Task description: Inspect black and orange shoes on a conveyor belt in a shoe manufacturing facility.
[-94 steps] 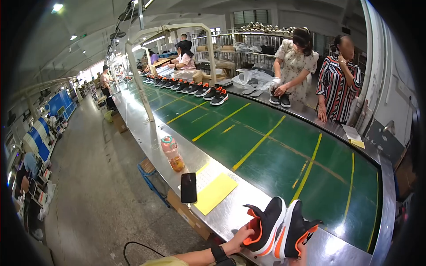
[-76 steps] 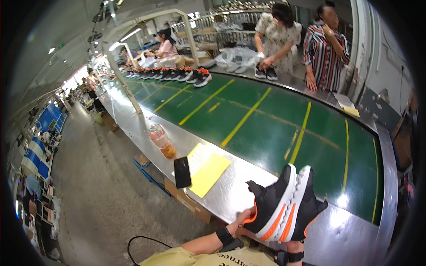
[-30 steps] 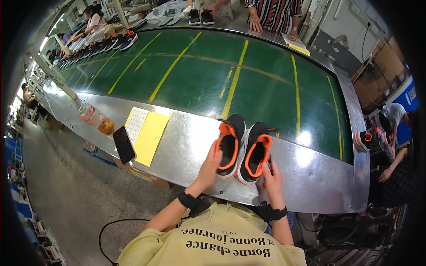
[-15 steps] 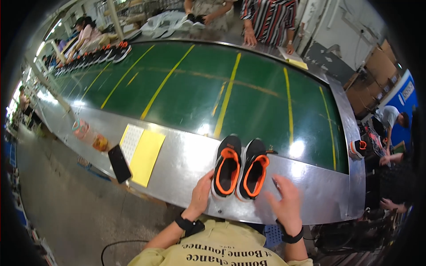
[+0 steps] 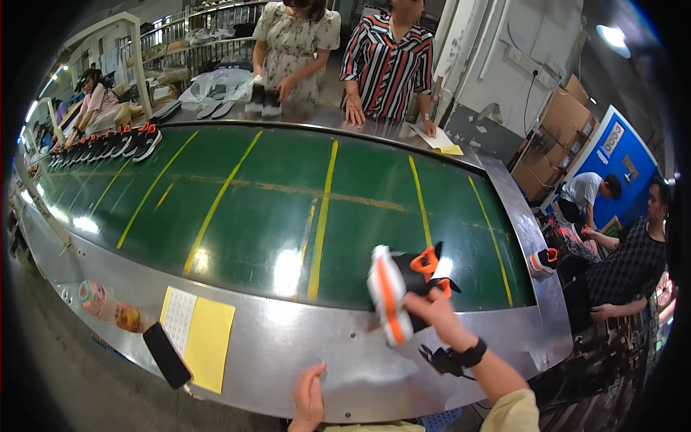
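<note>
My right hand [image 5: 430,311] grips a pair of black sneakers [image 5: 412,279] with orange linings, lifted over the metal edge of the green belt. They are tipped on their side, so that the white sole with its orange stripe faces left. How the fingers sit between the two shoes is partly hidden. My left hand [image 5: 309,397] is low at the near edge of the metal table [image 5: 288,338], holding nothing, its fingers loosely extended. A black band with a small black device [image 5: 445,360] is at my right wrist.
The green belt [image 5: 237,209] has yellow cross lines. To the left are a yellow sheet [image 5: 209,345], a phone [image 5: 167,354] and a bottle [image 5: 97,299]. A row of sneakers [image 5: 108,145] stands far left; another shoe [image 5: 543,261] sits on the right rim. People stand across the belt.
The sneakers stood upright on the metal edge between my hands; now my right hand has them raised and tipped. My left hand has come away from them. The view has tilted up.
</note>
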A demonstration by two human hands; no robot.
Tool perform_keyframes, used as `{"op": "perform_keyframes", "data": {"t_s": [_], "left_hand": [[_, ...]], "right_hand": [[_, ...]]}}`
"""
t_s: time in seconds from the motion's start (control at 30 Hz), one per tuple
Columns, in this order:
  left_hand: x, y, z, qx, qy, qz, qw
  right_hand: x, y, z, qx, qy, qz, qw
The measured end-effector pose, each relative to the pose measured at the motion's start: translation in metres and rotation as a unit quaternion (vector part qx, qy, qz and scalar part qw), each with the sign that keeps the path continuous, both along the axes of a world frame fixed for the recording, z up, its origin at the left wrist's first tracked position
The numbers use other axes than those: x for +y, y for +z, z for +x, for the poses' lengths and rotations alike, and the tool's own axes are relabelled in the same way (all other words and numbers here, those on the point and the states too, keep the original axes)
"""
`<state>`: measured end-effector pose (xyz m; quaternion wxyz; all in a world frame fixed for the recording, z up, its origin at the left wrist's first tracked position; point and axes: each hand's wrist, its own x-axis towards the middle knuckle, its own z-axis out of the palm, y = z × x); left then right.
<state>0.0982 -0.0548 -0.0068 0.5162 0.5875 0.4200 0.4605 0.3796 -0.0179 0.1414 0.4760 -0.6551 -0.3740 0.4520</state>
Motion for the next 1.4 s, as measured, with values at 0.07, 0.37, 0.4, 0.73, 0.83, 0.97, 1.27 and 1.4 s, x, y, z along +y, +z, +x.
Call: {"op": "perform_keyframes", "data": {"t_s": [0.07, 0.37, 0.4, 0.73, 0.83, 0.97, 1.27, 1.4], "left_hand": [[-0.003, -0.004, 0.001, 0.031, 0.006, 0.046, 0.998], [-0.011, 0.001, 0.004, 0.148, -0.060, 0.056, 0.986], [-0.014, 0.000, 0.002, 0.148, -0.048, 0.063, 0.986], [-0.006, -0.026, -0.004, 0.178, -0.138, 0.223, 0.948], [-0.005, -0.015, 0.007, 0.186, -0.134, 0.222, 0.948], [-0.006, -0.018, 0.005, 0.233, -0.108, 0.237, 0.937], [-0.001, 0.000, 0.021, 0.247, -0.125, 0.150, 0.949], [0.001, 0.010, 0.031, 0.269, -0.103, 0.193, 0.938]], "right_hand": [[0.039, 0.009, 0.038, 0.203, -0.027, 0.012, 0.979], [0.264, -0.041, 0.238, 0.396, -0.121, 0.095, 0.905], [0.281, -0.023, 0.225, 0.349, 0.000, 0.197, 0.916], [0.239, -0.050, 0.132, -0.024, 0.035, -0.051, 0.998], [0.150, -0.063, 0.098, 0.106, 0.101, -0.138, 0.979], [0.044, -0.064, 0.071, 0.185, 0.098, -0.172, 0.963], [-0.132, -0.111, 0.025, -0.518, -0.051, -0.070, 0.851], [-0.134, -0.141, 0.024, -0.427, -0.121, -0.076, 0.893]]}}
